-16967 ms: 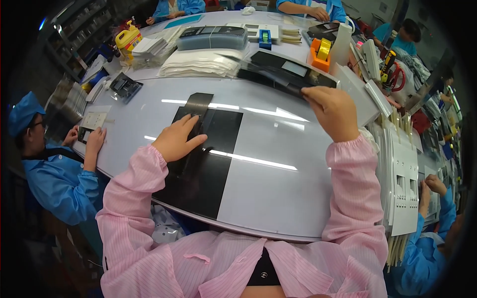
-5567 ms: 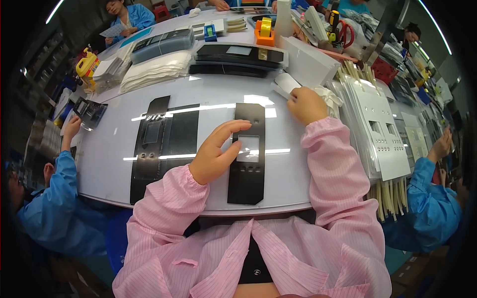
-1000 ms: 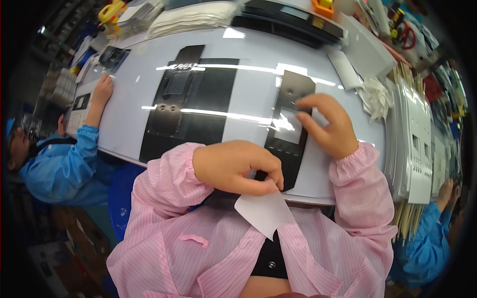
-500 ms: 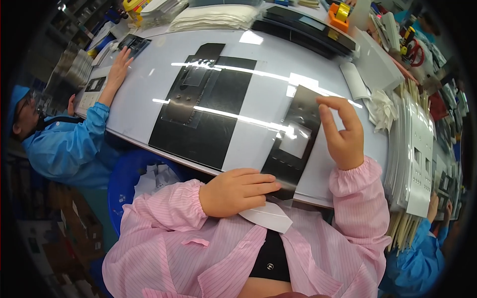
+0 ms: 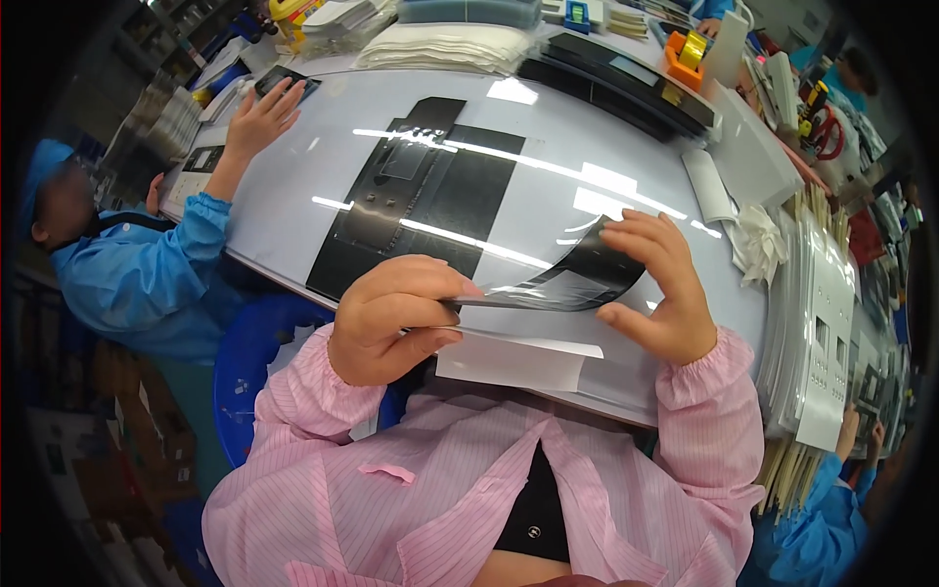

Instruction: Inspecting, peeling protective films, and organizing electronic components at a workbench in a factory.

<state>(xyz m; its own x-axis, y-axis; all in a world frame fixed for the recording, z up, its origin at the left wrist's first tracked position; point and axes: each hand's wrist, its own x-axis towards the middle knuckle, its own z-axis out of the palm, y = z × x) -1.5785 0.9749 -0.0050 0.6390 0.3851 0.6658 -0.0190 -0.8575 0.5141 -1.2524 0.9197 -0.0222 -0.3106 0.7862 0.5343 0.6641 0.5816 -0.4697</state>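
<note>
A thin, glossy black panel (image 5: 577,279) is raised off the table in front of me, its right end curling upward. My left hand (image 5: 396,318) pinches its left end between thumb and fingers. Below the panel a white strip (image 5: 518,362) extends from near the left thumb; whether it is attached is hidden. My right hand (image 5: 660,284) spans the curled end, fingertips at the upper edge and thumb at the lower. Farther left, a black sheet (image 5: 479,186) lies flat with a second dark panel (image 5: 377,220) under clear film on top.
A blue bin (image 5: 235,391) with white scraps stands below the table's left edge. At left, a co-worker's hand (image 5: 259,122) hovers over the table. Black panels (image 5: 621,83) and an orange tape dispenser (image 5: 685,59) sit at the back; stacked white panels (image 5: 812,323) stand at right.
The black panel has gone from lying flat to being lifted and bent. My left hand has moved left and closed on its end; my right hand has come to its other end.
</note>
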